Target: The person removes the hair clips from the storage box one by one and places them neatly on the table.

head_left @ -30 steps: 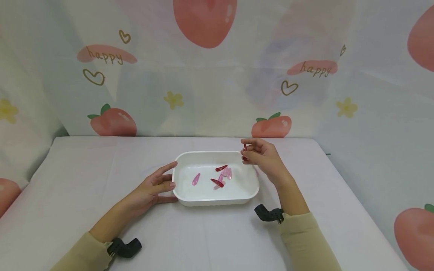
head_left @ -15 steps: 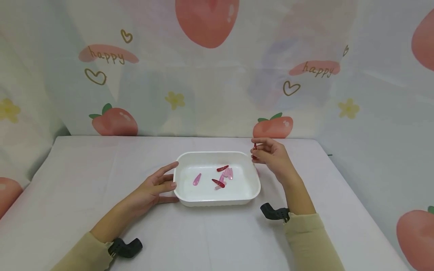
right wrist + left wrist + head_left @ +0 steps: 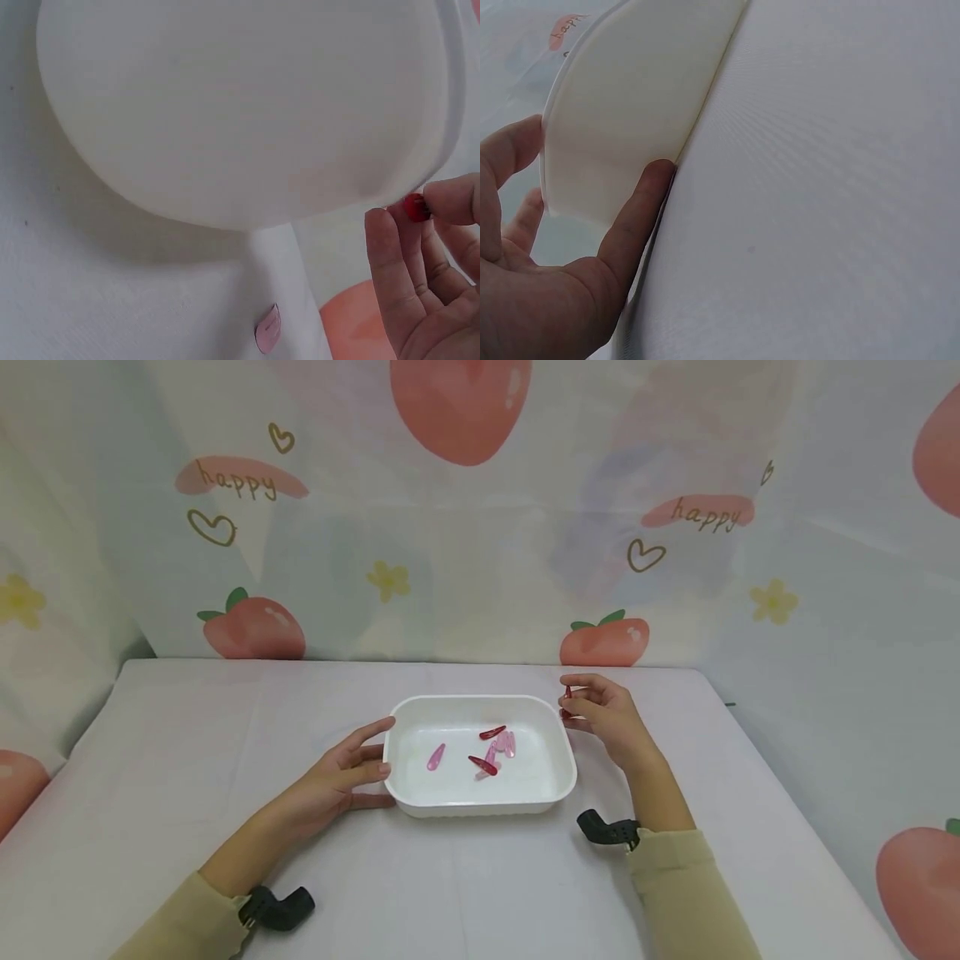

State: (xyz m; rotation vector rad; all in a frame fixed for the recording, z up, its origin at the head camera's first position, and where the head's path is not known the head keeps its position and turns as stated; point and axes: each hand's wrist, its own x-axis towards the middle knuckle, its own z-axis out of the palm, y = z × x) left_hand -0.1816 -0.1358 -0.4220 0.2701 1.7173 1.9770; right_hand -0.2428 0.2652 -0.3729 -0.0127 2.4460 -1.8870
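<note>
A white plastic tray [image 3: 480, 793] stands on the table with hair clips inside. A red hair clip [image 3: 491, 732] and a second red clip [image 3: 483, 766] lie among several pink clips [image 3: 511, 744]; one pink clip [image 3: 436, 757] lies apart on the left. My left hand [image 3: 322, 789] touches the tray's left end with spread, extended fingers, also seen in the left wrist view. Beside the tray's back right corner, my right hand [image 3: 607, 714] pinches a red hair clip [image 3: 417, 208] between thumb and fingers, holding it upright.
In the right wrist view a pink clip [image 3: 268, 330] lies on the white tablecloth [image 3: 67, 285] outside the tray. A printed cloth backdrop [image 3: 465, 552] rises behind the table. Black wrist mounts [image 3: 277, 910] sit on both forearms.
My right hand has moved right, from over the tray's back right corner to just outside it, then slightly down, still holding the red hair clip. The left hand stays at the tray.
</note>
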